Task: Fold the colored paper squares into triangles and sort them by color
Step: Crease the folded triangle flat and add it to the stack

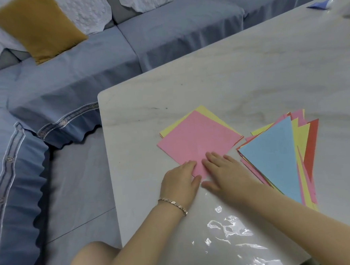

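While flat on the pink square [197, 137], left hand [179, 178] and right hand [221, 171], fingers straight.

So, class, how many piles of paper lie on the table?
2. The squares, pink on top, have the left hand and right hand at their near corner. The triangles, blue on top, fan out to their right. A blue scrap far off may be paper too.

One head-worn view (wide-angle) looks forward and down, close over the table [249, 81], sofa [173, 35] beyond at left.
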Demonstrator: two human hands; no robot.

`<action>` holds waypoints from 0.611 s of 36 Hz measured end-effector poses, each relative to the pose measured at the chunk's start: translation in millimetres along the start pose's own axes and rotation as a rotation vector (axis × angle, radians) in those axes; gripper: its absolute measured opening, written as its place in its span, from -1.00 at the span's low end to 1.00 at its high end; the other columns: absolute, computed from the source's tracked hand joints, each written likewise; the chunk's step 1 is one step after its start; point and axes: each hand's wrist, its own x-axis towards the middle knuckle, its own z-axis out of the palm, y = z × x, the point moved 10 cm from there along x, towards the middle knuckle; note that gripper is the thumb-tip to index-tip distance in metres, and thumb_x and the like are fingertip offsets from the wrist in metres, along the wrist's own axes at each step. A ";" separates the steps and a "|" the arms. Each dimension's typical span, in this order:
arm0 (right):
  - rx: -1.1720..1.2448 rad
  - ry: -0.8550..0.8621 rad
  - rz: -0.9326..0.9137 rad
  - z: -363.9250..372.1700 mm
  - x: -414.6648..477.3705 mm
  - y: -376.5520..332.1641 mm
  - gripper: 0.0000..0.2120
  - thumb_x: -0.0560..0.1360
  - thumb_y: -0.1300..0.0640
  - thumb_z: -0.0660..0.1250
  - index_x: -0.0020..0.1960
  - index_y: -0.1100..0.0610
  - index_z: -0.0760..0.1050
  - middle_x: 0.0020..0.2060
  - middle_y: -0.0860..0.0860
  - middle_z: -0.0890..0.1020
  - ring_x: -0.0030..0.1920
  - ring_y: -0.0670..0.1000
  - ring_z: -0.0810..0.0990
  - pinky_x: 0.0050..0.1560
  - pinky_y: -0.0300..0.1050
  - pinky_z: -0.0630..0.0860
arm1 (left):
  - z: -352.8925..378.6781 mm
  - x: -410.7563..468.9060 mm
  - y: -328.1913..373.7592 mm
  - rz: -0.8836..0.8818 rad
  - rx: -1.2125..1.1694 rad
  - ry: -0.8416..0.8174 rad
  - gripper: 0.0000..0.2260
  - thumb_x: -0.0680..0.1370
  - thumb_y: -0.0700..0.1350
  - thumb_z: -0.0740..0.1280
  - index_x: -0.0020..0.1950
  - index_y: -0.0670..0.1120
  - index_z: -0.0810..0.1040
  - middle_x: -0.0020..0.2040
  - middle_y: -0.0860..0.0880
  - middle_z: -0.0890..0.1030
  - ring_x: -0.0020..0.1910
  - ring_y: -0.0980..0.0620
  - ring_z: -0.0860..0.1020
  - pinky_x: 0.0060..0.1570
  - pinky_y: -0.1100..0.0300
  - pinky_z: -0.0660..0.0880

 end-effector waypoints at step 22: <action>0.031 0.053 -0.041 -0.6 -13.1 -9.9 -0.40 0.58 -0.15 0.06 0.51 0.08 0.02 0.52 -0.01 -0.01 0.51 -0.05 -0.04 0.45 -0.14 -0.14 | 1.8 5.9 -60.6 -0.873 -1.198 0.209 -0.81 0.45 -0.26 0.36 -0.36 -0.15 0.45 -0.45 -0.05 0.49 -0.51 0.08 0.46 -0.64 0.44 0.24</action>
